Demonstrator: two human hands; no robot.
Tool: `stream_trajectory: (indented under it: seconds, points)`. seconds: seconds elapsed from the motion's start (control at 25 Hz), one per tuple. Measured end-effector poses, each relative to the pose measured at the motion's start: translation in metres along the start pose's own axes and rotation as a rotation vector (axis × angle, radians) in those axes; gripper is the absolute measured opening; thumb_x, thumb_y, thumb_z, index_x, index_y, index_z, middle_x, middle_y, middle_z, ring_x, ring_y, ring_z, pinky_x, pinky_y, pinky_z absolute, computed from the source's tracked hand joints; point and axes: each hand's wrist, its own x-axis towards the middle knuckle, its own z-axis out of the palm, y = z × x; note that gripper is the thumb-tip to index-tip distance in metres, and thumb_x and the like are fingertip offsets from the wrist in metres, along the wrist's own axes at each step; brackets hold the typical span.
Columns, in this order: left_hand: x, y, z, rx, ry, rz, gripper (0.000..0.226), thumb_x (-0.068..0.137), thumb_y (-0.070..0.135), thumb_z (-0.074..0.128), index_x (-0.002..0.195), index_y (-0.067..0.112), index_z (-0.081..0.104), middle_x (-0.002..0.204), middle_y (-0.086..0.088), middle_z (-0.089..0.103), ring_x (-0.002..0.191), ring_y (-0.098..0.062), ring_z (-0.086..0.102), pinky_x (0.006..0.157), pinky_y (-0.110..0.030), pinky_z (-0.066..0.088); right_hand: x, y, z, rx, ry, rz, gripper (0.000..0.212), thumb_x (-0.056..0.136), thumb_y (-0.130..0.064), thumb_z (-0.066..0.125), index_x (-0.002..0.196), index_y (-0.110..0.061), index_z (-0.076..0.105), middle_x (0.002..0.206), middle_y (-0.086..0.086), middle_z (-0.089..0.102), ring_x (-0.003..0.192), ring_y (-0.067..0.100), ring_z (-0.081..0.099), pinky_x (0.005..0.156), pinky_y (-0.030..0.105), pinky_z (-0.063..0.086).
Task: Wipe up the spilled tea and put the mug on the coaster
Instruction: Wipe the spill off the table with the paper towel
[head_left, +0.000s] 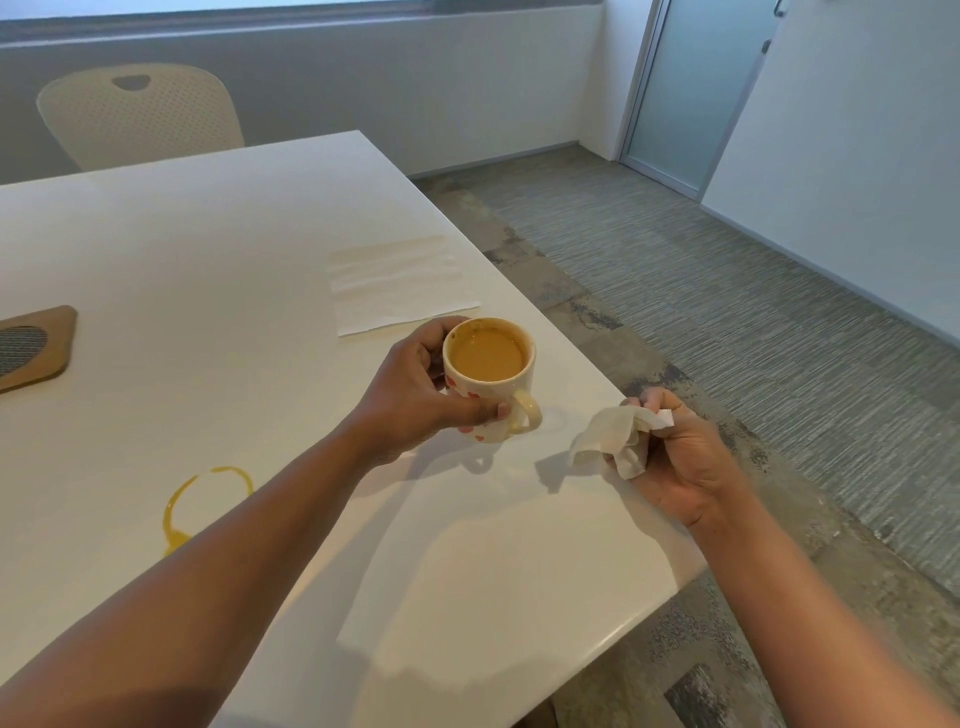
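My left hand (415, 389) grips a cream mug (491, 382) with red marks, full of milky tea, and holds it just above the white table (208, 249) near the right edge. My right hand (680, 457) is closed on a crumpled white tissue (608, 436), level with the table's right edge and to the right of the mug. A yellow-brown ring of spilled tea (179, 512) lies on the table near my left forearm, which partly hides it. A faint wet ring (558, 420) shows beside the mug's handle. The brown coaster (31, 345) sits at the far left edge.
A flat white napkin (400, 283) lies on the table behind the mug. A cream chair (140, 114) stands at the table's far side. Grey carpet (727, 312) lies to the right, with a frosted glass door (696, 88) at the back right.
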Motion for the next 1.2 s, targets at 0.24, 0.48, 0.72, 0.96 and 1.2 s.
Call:
stream_trajectory:
  seconds: [0.24,0.48,0.72,0.96,1.2]
  points:
    - [0.024,-0.012,0.025,0.012,-0.023,-0.035,0.091,0.048,0.033,0.102,0.129,0.032,0.063,0.122,0.008,0.073,0.114,-0.017,0.069,0.092,-0.040,0.062,0.001,0.003,-0.012,0.129,0.093,-0.008,0.031,0.072,-0.002,0.051,0.051,-0.023,0.060,0.061,0.000,0.065,0.060,0.018,0.060,0.067,0.035,0.036]
    - [0.032,-0.026,0.040,0.007,-0.028,-0.068,0.089,0.047,0.034,0.102,0.127,0.035,0.063,0.118,0.014,0.073,0.110,-0.009,0.069,0.082,-0.024,0.059,-0.001,0.010,-0.016,0.170,-0.036,-0.041,0.037,0.037,-0.009,0.093,0.055,-0.018,0.062,0.063,-0.002,0.061,0.061,0.016,0.057,0.068,0.034,0.046]
    - [0.032,-0.028,0.044,0.013,-0.014,-0.066,0.081,0.053,0.033,0.103,0.123,0.044,0.063,0.118,0.020,0.072,0.108,-0.002,0.068,0.076,-0.015,0.056,0.000,0.009,-0.018,0.177,-0.045,-0.052,0.040,0.033,-0.010,0.095,0.056,-0.018,0.064,0.065,-0.001,0.064,0.060,0.015,0.061,0.070,0.034,0.045]
    - [0.030,-0.028,0.043,0.037,-0.029,-0.108,0.087,0.049,0.045,0.101,0.123,0.054,0.057,0.122,0.025,0.068,0.114,0.001,0.065,0.081,-0.018,0.058,-0.009,0.007,-0.006,0.128,-0.072,-0.042,0.020,0.070,0.001,0.064,0.062,-0.017,0.063,0.068,0.001,0.063,0.060,0.015,0.061,0.061,0.030,0.052]
    - [0.016,-0.014,0.011,0.159,-0.013,-0.298,0.124,0.057,0.037,0.101,0.155,0.043,0.025,0.160,0.007,0.040,0.142,-0.015,0.039,0.111,-0.039,0.041,-0.028,0.025,0.059,-0.087,-0.362,0.025,0.013,0.072,-0.003,0.075,0.068,-0.013,0.067,0.080,0.008,0.068,0.073,0.020,0.060,0.067,0.030,0.049]
